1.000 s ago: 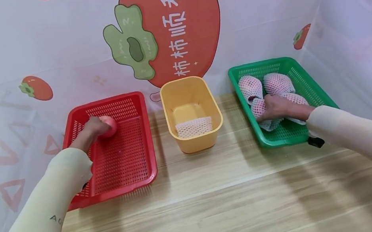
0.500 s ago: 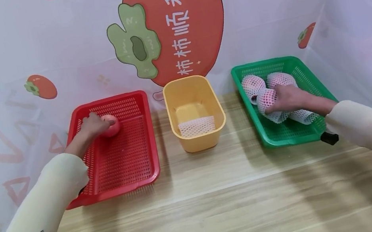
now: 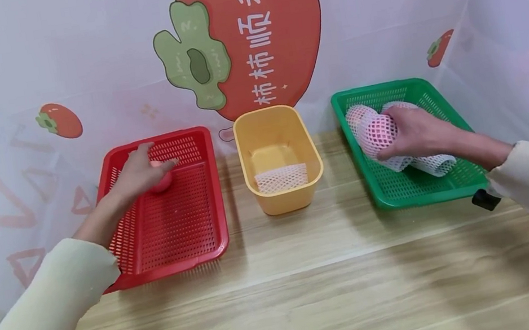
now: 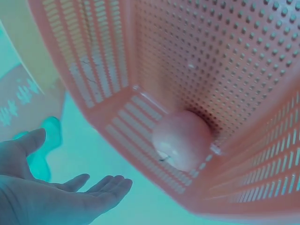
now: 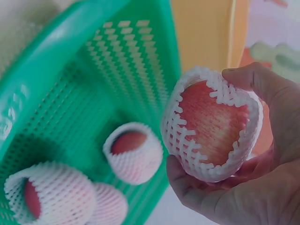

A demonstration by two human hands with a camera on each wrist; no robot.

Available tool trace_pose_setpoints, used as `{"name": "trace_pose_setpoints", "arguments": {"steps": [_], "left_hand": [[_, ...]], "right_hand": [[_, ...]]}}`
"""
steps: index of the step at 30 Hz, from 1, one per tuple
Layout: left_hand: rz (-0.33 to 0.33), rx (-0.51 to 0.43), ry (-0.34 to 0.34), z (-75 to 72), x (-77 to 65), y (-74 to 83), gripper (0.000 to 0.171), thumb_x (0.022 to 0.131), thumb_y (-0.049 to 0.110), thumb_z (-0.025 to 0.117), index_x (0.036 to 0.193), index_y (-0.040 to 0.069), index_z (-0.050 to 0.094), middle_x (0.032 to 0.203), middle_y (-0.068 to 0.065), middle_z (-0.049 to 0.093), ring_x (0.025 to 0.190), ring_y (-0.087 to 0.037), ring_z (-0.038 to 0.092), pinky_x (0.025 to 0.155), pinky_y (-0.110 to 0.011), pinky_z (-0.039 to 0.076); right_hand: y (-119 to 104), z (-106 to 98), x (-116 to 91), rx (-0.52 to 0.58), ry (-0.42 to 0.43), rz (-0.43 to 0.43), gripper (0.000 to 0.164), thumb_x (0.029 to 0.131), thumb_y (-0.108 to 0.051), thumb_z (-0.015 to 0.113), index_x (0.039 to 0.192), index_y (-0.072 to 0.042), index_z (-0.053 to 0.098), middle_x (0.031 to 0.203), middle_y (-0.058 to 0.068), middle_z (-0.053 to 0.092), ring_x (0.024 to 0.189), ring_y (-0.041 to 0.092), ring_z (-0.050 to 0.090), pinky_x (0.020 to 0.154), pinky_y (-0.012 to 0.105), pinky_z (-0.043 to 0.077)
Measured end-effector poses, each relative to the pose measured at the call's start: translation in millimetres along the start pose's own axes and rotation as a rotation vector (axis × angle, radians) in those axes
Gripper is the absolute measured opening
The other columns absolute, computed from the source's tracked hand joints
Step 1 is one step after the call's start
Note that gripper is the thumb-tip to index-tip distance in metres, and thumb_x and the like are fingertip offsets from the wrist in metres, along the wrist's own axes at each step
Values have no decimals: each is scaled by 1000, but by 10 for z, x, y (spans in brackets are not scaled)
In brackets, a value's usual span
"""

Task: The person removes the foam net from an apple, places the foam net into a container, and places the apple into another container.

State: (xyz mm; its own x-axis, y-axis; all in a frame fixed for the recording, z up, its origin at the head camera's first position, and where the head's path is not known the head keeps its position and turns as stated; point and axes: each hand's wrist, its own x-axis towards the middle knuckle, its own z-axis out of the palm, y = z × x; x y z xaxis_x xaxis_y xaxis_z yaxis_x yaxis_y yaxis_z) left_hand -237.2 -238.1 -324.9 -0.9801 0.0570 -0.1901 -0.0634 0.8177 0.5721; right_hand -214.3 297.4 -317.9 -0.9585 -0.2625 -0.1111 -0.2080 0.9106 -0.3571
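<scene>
My left hand [image 3: 135,176] is spread, fingers apart, over the back left of the red basket [image 3: 221,217]. A bare red apple [image 4: 183,139] sits in that basket's corner, apart from the hand in the left wrist view. With my right hand [image 3: 419,132] I grip an apple in a white foam net [image 5: 213,124], thumb on one side and fingers on the other. It is raised over the green basket [image 3: 377,199], with red skin showing through the net's open end. Below lie other netted apples [image 5: 136,161], several pieces in all counting the held one.
Between the baskets stands a yellow bin [image 3: 283,203] with an empty foam net [image 3: 282,179] inside. The wooden table [image 3: 283,287] runs in front. A printed white sheet [image 3: 115,56] hangs close behind.
My left hand has let go of the bare apple and risen from it, fingers spreading. My right hand has lifted a netted apple up from among the others.
</scene>
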Motion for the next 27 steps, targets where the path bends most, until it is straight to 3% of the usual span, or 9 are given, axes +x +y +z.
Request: {"name": "trace_pose_setpoints", "arguments": {"steps": [12, 19, 27], "left_hand": [[199, 61, 17, 213, -334, 336, 83, 93, 37, 65, 152, -1, 22, 153, -25, 30, 141, -42, 27, 114, -60, 22], [255, 37, 6, 364, -554, 463, 78, 91, 34, 68, 151, 3, 29, 153, -18, 34, 141, -36, 30, 110, -59, 31], [284, 48, -13, 520, -769, 598, 73, 90, 37, 69, 148, 7, 36, 147, -12, 42, 137, -32, 38, 107, -55, 39]], "right_hand": [[-380, 141, -249, 9, 41, -155, 85, 64, -33, 90, 131, -2, 48, 111, 11, 61, 90, 23, 59, 74, 39, 55], [-559, 265, -374, 11, 26, -221, 85, 61, -31, 90, 131, -5, 49, 110, 5, 61, 89, 18, 59, 76, 36, 54], [-679, 444, -485, 34, -65, -284, 92, 63, -31, 88, 139, -7, 42, 121, 4, 56, 102, 18, 57, 87, 39, 53]]}}
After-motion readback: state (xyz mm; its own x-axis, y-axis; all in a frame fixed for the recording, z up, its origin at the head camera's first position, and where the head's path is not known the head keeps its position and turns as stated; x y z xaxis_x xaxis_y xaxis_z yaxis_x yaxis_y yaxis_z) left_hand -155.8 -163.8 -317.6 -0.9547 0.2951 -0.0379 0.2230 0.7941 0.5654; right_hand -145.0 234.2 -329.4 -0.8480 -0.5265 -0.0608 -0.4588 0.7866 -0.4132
